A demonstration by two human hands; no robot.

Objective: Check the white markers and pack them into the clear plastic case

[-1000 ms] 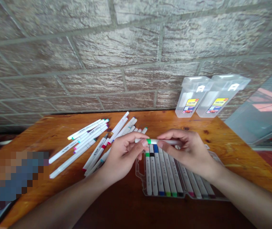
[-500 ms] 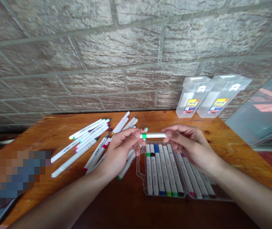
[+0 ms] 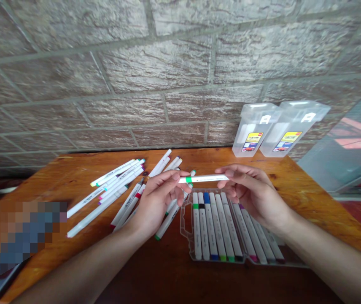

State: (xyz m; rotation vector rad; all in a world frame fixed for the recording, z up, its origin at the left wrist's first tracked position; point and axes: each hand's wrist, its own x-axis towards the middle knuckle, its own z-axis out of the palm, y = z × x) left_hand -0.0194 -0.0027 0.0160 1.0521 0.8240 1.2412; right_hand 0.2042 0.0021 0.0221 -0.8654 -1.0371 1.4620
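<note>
A white marker with a green band is held level between my two hands, above the table. My left hand pinches its capped end near the green band. At the other end, my right hand grips the body between thumb and fingers. Below lies an open clear plastic case with several white markers side by side in both halves. My right hand and forearm hide part of the case's right half. Several loose markers lie beside and partly behind my left hand.
More loose markers are spread over the left of the wooden table. Two clear upright plastic containers with marker labels stand at the back right by the brick wall. A blurred-out patch covers the left edge.
The marker has shifted slightly left between my fingers, and more of its white body shows. Both hands stay in nearly the same place.
</note>
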